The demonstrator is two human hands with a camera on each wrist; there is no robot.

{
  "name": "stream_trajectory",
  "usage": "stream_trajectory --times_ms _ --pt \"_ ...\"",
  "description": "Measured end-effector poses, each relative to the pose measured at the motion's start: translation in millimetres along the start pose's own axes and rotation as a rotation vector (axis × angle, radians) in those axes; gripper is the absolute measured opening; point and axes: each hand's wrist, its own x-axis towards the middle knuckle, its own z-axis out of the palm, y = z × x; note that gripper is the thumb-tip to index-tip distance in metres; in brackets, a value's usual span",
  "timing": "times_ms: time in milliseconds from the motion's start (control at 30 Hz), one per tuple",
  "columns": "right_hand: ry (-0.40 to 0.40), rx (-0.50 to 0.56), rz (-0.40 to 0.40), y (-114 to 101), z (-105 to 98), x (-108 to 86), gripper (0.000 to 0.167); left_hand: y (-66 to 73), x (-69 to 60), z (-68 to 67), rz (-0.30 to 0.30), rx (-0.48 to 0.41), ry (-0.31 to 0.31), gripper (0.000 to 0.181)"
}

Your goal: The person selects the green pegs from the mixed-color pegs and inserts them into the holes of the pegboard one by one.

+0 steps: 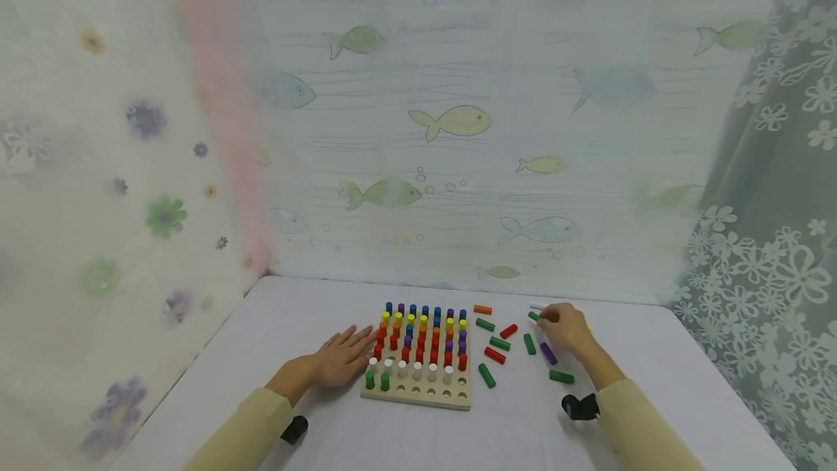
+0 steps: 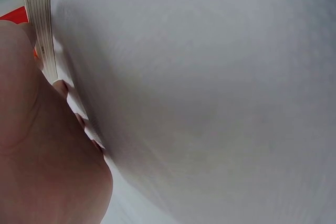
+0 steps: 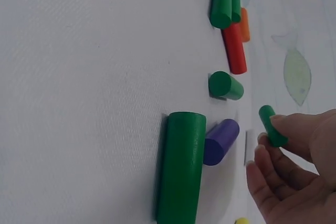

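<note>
A wooden pegboard point(image 1: 413, 401) stands on the table, filled with blue, purple, yellow, orange, red and white pegs in rows. Two green pegs point(image 1: 384, 381) stand upright at its front left; the holes to their right hold nothing. Flat beside the board's left edge lies my left hand point(image 1: 340, 359), fingers straight and close against it. Out to the right, my right hand point(image 1: 566, 325) pinches a green peg point(image 3: 272, 127) between thumb and fingers, raised above the table. A white peg point(image 3: 249, 148) and a purple peg point(image 3: 222, 141) lie near that hand.
Several loose pegs lie on the white tablecloth right of the board, among them an orange peg point(image 1: 482, 310), a red peg point(image 1: 495, 355) and a green peg point(image 1: 561, 377). A yellow peg point(image 3: 242, 221) is partly cut off. Behind the table hangs a fish-patterned curtain point(image 1: 458, 166).
</note>
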Motion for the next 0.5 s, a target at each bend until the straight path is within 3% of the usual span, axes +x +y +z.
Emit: stream_trajectory --times_ms 500 --pt "0.063 0.07 -0.102 -8 -11 -19.9 0.022 -9.4 6.2 7.6 0.035 -0.027 0.032 0.063"
